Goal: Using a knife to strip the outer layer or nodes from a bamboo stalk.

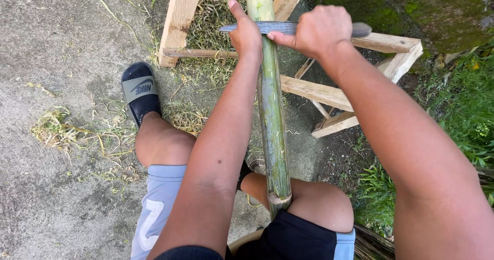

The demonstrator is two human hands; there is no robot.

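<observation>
A long green bamboo pole (pixel 271 121) runs straight up the middle of the view, its near cut end lodged between the person's bare knees and its far end resting on a rough wooden trestle (pixel 329 93). The far stretch of the pole looks paler, the near stretch dark green and streaked.

Across the pole, close to where it meets the trestle, lies a flat grey metal blade (pixel 275 27), set crosswise to the pole. The right hand (pixel 316 31) sits just right of the pole, its grip clamped on the blade with the knuckles up and the thumb side turned toward the pole; the blade's blunt end sticks out beyond that fist. The left hand (pixel 246 31) sits just left of the pole, palm pressed against the blade and the pole's flank, thumb raised and pointing away from the person; its grip is loose, fingers partly hidden behind the pole, so I cannot tell if they wrap the blade. Both forearms reach forward nearly straight, one on each side of the pole, the right one angled inward from the lower right.

Left of the pole, a foot in a dark slide sandal (pixel 140 93) stands on the concrete ground (pixel 56 49), with dry fibre shavings (pixel 72 131) scattered near it. Right of the pole and trestle there is green grass (pixel 463 116) and mossy stone (pixel 411 8)
</observation>
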